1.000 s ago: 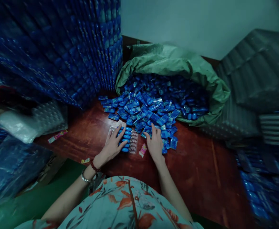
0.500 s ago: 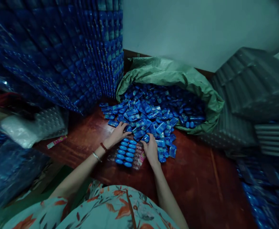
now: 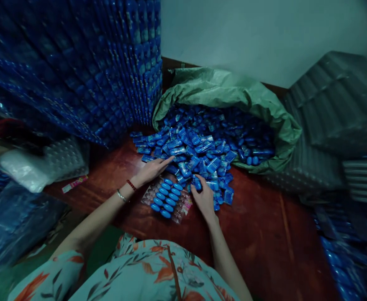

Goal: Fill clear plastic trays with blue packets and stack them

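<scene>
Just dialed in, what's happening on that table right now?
A person sits at a red-brown wooden table with a clear plastic tray partly filled with two rows of blue capsules. The left hand reaches flat into the loose pile of blue pieces spilling from a green sack. The right hand is at the pile's near edge, fingers curled around one blue piece. Tall stacks of filled trays stand at the left.

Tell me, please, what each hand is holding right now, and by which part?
The right hand pinches a small blue oval capsule by its lower end. The left hand holds nothing; its fingers lie flat, reaching into the heap of blue pieces.
</scene>
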The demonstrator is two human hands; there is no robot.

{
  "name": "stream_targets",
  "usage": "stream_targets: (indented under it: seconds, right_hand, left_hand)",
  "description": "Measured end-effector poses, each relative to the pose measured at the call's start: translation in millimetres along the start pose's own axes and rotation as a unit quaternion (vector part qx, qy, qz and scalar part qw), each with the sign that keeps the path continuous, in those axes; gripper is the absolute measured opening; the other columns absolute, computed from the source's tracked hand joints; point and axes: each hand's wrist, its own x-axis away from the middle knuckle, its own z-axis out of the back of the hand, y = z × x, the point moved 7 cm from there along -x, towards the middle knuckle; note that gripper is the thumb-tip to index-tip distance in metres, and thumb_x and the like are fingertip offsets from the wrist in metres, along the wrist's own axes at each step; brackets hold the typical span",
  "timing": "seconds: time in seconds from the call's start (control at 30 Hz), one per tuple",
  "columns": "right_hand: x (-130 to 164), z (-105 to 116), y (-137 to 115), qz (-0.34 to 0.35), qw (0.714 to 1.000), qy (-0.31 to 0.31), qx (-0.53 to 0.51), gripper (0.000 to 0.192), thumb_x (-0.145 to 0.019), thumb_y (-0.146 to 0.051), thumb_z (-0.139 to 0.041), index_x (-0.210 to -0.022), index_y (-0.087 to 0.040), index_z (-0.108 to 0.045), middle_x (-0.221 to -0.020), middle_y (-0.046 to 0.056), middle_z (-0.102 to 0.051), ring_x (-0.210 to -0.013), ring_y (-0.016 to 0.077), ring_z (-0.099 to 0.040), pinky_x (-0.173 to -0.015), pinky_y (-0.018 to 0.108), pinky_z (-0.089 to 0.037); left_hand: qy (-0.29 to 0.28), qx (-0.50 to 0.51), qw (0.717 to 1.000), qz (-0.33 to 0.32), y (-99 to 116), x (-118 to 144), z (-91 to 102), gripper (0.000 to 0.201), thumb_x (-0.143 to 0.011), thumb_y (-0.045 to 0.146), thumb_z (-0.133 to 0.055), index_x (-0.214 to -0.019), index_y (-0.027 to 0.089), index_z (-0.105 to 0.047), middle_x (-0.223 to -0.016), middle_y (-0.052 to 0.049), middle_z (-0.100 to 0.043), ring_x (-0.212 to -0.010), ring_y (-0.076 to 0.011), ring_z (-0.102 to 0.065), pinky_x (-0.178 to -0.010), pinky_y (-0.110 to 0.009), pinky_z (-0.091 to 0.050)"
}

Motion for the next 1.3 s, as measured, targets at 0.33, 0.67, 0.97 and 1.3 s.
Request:
stream_targets:
  seconds: [0.33,0.67,0.97,1.3]
  right_hand:
    - [48,1,25,-0.200,0.939,-0.161,-0.230,0.053,-0.066,-0.045,-0.070,-0.108,-0.020,-0.052,-0.062,-0.003,-0.063,-0.051,0.0165,-0.061,-0.044,0.027,-0.049]
    - [60,1,-22,0.000,1.000,-0.010,-0.004,0.020,-0.088,-0.037,-0.050,-0.093,-0.020,-0.061,-0.083,0.004,-0.065,-0.076,0.0171,-0.060,-0.072,0.029,-0.047]
    - [15,-21,-16,0.044,0.993,-0.093,-0.058,0.019,-0.087,-0.033,-0.050,-0.093,-0.018,-0.061,-0.085,0.003,-0.064,-0.076,0.0163,-0.058,-0.073,0.027,-0.045]
    - [22,-27,-22,-0.032,0.992,-0.020,-0.119,0.021,-0.083,-0.038,-0.056,-0.092,-0.019,-0.060,-0.080,0.002,-0.063,-0.073,0.0157,-0.060,-0.069,0.027,-0.048]
  left_hand:
    - [0.077,0.309,0.907,0.275,-30,104,12.1,0.046,-0.077,0.045,-0.061,-0.110,0.014,-0.058,-0.101,-0.007,-0.065,-0.090,-0.0205,-0.060,-0.084,-0.034,-0.049]
    - [-0.006,-0.011,0.999,0.043,5,90,-0.7,0.037,-0.089,0.033,-0.048,-0.123,0.019,-0.051,-0.121,-0.013,-0.048,-0.104,-0.0243,-0.052,-0.087,-0.040,-0.047]
    - [-0.081,-0.024,0.990,0.110,-18,88,3.0,0.024,-0.090,0.030,-0.044,-0.111,0.019,-0.049,-0.117,-0.010,-0.042,-0.075,-0.0143,-0.057,-0.066,-0.029,-0.050]
    - [0.092,0.034,0.969,0.228,-10,173,21.4,0.018,-0.089,0.030,-0.044,-0.102,0.018,-0.042,-0.105,-0.009,-0.046,-0.094,-0.0196,-0.054,-0.084,-0.036,-0.049]
